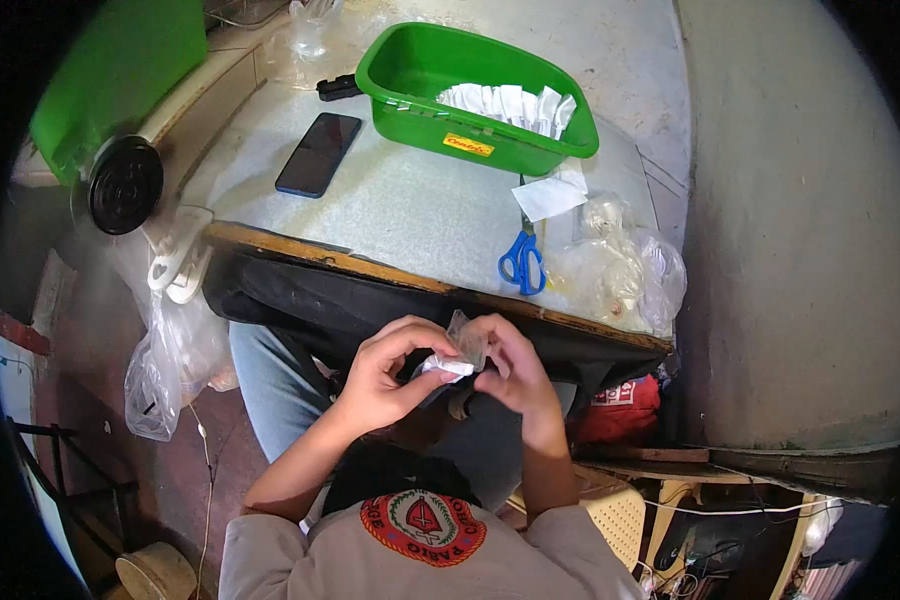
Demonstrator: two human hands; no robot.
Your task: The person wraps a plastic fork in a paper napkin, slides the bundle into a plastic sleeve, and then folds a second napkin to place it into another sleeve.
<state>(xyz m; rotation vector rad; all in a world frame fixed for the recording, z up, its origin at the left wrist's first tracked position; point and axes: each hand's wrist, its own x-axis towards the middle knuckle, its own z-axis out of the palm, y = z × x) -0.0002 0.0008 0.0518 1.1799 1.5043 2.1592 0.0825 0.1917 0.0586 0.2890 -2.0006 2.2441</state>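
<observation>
Over my lap, just in front of the table edge, my left hand pinches a small white folded packet between thumb and fingers. A small clear plastic bag stands up right beside the packet. My right hand has its curled fingers on that bag, thumb close to the packet's end. Beyond my hands, blue-handled scissors lie on the table, their blades partly under white paper pieces. A green plastic basin holds a row of similar white packets.
A dark phone lies on the grey tabletop, with a black object beside the basin. Clear plastic bags sit at the right corner near the wall. Another plastic bag hangs at the left.
</observation>
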